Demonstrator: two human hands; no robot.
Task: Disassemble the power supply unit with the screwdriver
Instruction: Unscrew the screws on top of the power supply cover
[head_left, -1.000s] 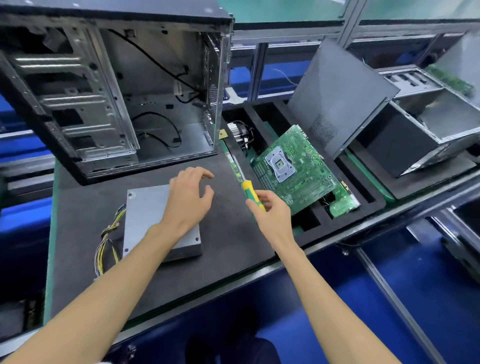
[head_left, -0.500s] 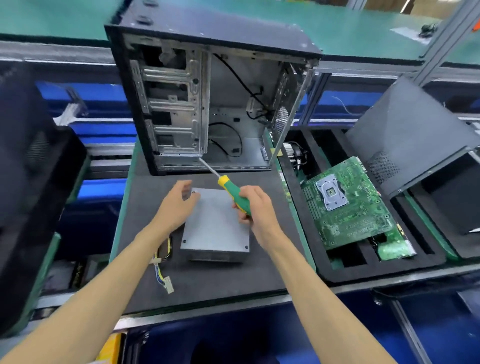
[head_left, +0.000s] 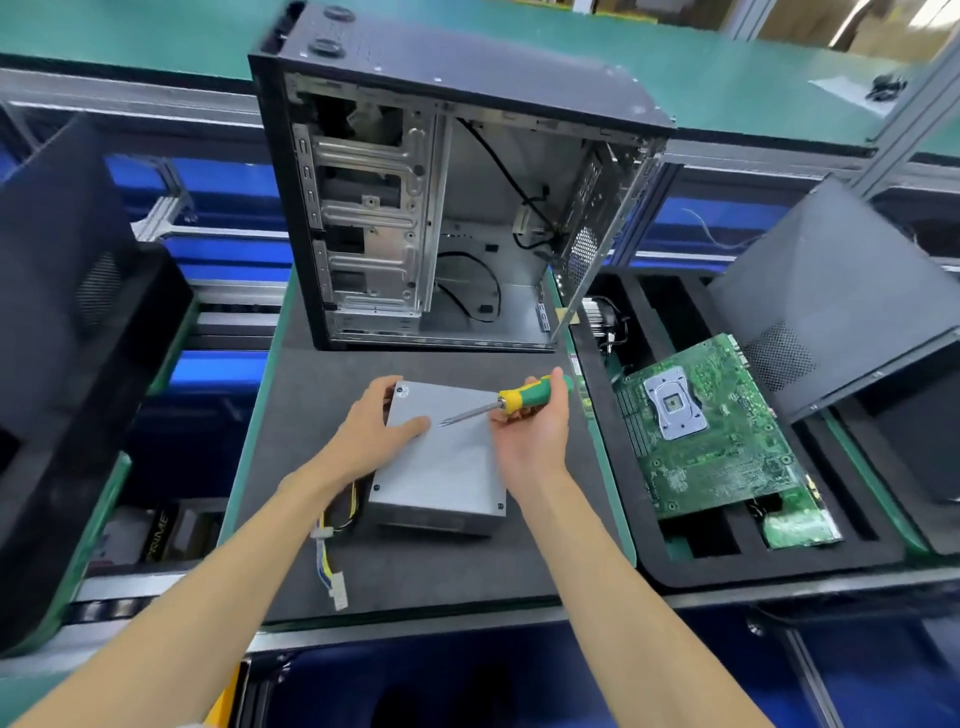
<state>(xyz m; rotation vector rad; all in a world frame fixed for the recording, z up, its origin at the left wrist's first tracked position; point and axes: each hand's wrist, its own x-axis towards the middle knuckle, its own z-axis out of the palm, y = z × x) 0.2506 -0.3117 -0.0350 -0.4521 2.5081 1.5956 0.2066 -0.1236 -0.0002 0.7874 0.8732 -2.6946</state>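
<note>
We're at the start of opening the power supply unit (head_left: 441, 462), which lies flat on the dark foam mat (head_left: 291, 415) in front of the open PC case (head_left: 441, 208), its cable bundle (head_left: 332, 540) trailing off the near left corner. Our left hand (head_left: 371, 431) grips the unit's far left corner, thumb on the lid, fingers curled over the edge, to keep it from sliding. Our right hand (head_left: 530, 426) is closed round the green/yellow handle of the screwdriver (head_left: 506, 402); the tip hovers over the lid's middle, not yet on a screw. Lid screws look untouched, approx one per corner. Next, as we judge it: swing the tip to a corner screw, prob. the far left one by our fingers, seat it square, press down & turn w/o slipping
</note>
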